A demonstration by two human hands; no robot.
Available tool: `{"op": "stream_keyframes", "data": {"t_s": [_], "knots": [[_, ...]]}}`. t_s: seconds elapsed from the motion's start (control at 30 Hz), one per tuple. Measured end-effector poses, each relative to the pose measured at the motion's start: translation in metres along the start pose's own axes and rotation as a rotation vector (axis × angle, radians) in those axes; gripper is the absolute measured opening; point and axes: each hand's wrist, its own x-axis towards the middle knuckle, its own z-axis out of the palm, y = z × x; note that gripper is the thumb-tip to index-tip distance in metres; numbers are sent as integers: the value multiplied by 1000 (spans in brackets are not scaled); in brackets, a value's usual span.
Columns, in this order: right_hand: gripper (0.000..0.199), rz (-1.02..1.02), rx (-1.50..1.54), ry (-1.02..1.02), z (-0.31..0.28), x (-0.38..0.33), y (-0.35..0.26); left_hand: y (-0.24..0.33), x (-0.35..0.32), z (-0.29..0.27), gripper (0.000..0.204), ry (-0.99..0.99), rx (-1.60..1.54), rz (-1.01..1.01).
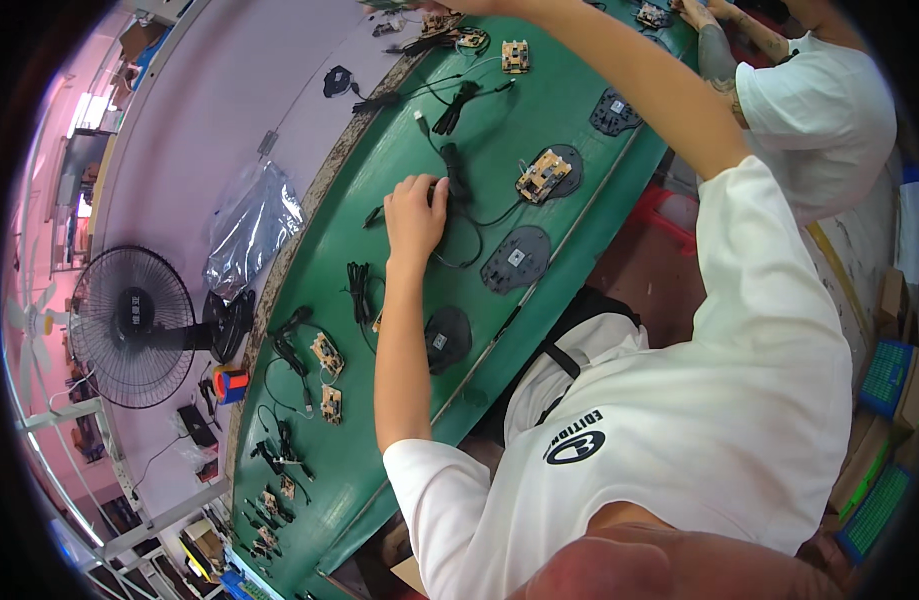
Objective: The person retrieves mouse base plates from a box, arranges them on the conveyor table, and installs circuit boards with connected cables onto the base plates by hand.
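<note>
My left hand (414,215) rests on the green work mat (324,245), its fingers curled and a stretch of black cable (454,170) between thumb and forefinger. This cable is bundled and has a light plug at its far end. To the right of the hand, a tan circuit board (545,176) sits on a dark rounded base plate (569,172), a wire leading from it. A bare dark base plate (516,258) lies nearer me. My right arm stretches far forward; the right hand (464,5) is cut off by the top edge, so its fingers cannot be made out.
More circuit boards (327,355) with coiled black cables lie along the bench to the left; another board (516,57) is farther off. A fan (134,325) and a clear plastic bag (254,225) stand beyond the bench edge. A co-worker (819,110) sits at right.
</note>
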Motion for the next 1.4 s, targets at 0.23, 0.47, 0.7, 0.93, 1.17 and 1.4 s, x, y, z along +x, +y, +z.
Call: {"op": "stream_keyframes", "data": {"t_s": [0.23, 0.47, 0.7, 0.93, 1.17, 1.4], "knots": [[52, -93, -17, 13, 18, 36, -45, -55, 24, -16, 33, 9, 397, -195], [54, -182, -82, 69, 9, 45, -97, 27, 68, -31, 36, 584, -715, 11], [53, 68, -91, 118, 53, -15, -201, 10, 59, -70, 27, 289, -1060, -177], [42, 356, 402, -369, 96, -148, -83, 67, -56, -173, 23, 3, -1118, -245], [32, 770, 1015, -688, 205, -333, -78, 130, -180, -206, 15, -748, -1304, -242], [47, -91, 379, -653, 235, -319, -83, 160, -196, -213, 8, -552, -1550, -165]]}}
